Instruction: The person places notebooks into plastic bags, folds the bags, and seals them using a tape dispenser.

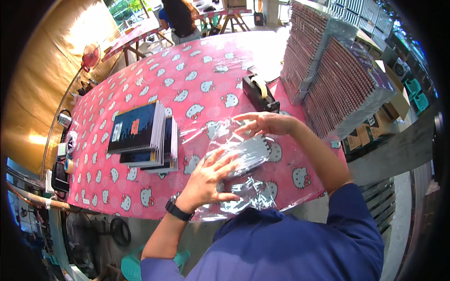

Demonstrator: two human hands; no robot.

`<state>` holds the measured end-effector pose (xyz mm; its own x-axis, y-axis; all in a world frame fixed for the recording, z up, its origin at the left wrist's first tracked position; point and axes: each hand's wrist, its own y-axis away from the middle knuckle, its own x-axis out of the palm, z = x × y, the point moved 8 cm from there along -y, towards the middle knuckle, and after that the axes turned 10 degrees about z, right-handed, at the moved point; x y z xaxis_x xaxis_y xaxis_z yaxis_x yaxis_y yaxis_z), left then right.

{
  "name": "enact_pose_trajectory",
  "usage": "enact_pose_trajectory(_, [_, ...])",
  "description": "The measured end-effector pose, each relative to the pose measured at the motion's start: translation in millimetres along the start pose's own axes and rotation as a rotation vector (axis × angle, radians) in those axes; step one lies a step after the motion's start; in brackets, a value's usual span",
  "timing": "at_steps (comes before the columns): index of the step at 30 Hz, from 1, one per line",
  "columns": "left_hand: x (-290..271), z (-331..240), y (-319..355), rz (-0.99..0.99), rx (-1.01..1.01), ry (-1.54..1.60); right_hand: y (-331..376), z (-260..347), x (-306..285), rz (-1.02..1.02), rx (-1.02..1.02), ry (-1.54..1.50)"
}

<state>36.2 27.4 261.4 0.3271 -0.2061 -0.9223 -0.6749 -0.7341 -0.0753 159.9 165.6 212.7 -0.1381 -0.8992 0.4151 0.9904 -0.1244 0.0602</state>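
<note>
Clear plastic wrapping (251, 157) lies crinkled and shiny on the table right in front of me. My left hand (208, 180), with a black watch on its wrist, rests on the wrapping, its fingers spread. Over the far edge of the plastic is my right hand (267, 124), fingers stretched out to the left and apart. Glare hides whether anything lies inside the plastic. Just beyond the right hand stands a black tape dispenser (260, 91) with a roll of tape. To the left, spiral notebooks (136, 129) with dark covers are piled up.
Tall stacks of spiral-bound books (340, 89), partly in plastic, rise at the right table edge. Cardboard boxes (375, 124) stand beyond them. The pink patterned tablecloth (168, 65) covers the table. A red fan (91, 56) is at the far left; another person (180, 18) sits at the back.
</note>
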Motion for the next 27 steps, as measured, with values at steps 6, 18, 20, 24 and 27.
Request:
enact_pose_trajectory(6, [-1.4,-3.0,-1.6,-0.016,-0.030,-0.004,115.0,9.5,-188.0,-1.169,-0.248,0.533])
enact_pose_trajectory(18, [-1.9,4.1,7.4,-0.030,-0.089,0.018,114.3,-27.2,-173.0,-1.299,-0.249,0.813])
enact_pose_trajectory(20, [1.1,2.6,2.3,-0.031,-0.067,0.007,126.6,-68.8,-181.8,-1.236,-0.234,0.386])
enact_pose_trajectory(24, [7.2,-1.8,-5.9,-0.046,-0.129,0.011,86.2,-117.6,-171.1,-0.792,0.112,-0.244])
enact_pose_trajectory(27, [8.5,4.2,3.8,-0.058,-0.135,-0.012,50.6,-38.5,-107.8,-0.739,0.074,0.052])
